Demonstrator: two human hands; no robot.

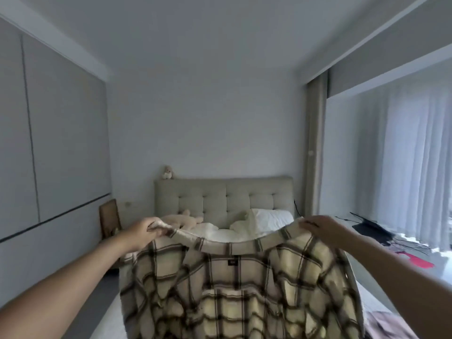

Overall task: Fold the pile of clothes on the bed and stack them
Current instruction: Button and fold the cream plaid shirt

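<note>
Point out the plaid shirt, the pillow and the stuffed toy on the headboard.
plaid shirt (234, 285): head view, back panel.
pillow (271, 220): head view, white front face.
stuffed toy (167, 172): head view, its body.

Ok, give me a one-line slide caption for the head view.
Both hands, left hand and right hand, hold a beige-and-brown plaid flannel shirt up by its shoulders above the bed with the grey tufted headboard.

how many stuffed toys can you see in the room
2. A small plush toy sits on top of the headboard at its left end, and a larger beige one lies on the bed below it. The held plaid shirt may hide others.
</note>
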